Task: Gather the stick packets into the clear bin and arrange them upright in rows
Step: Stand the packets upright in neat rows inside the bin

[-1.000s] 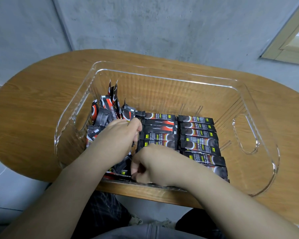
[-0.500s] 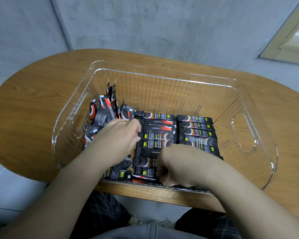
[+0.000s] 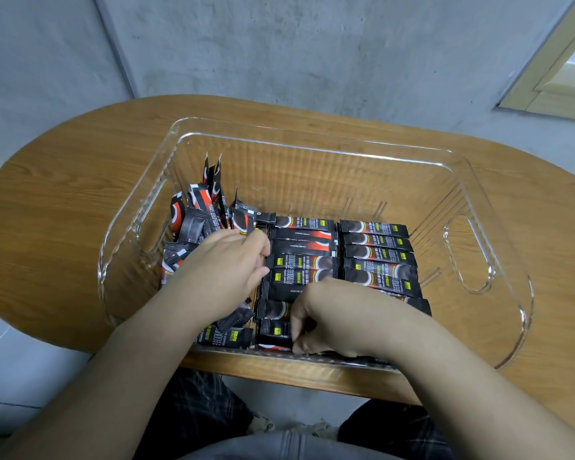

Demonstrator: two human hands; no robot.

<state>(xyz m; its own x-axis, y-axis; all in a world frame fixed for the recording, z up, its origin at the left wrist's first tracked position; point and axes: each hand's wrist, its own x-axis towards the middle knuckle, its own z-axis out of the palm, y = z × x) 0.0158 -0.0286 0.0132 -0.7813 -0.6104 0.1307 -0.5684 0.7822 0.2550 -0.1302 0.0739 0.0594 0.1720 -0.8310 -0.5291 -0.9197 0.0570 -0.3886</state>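
Observation:
The clear bin [image 3: 316, 146] stands on the wooden table and holds black stick packets. Two rows lie side by side: a middle row [image 3: 304, 260] and a right row [image 3: 377, 252]. A loose pile of packets [image 3: 195, 224] leans in the bin's left part. My left hand [image 3: 223, 270] rests on that pile, its fingertips against the left ends of the middle row. My right hand [image 3: 332, 318] is at the bin's front wall, fingers curled, pinching a stick packet [image 3: 274, 330] at the front of the middle row. Packets under both hands are hidden.
The oval wooden table [image 3: 57, 227] has bare surface left and right of the bin. The bin's far half [image 3: 312, 187] holds no packets. Grey concrete wall behind; a pale door frame [image 3: 558, 78] at upper right. My knees show below the table edge.
My right hand shifted right along the bin's front wall, then back left to the front of the middle row. My left hand stayed at the middle row's left ends.

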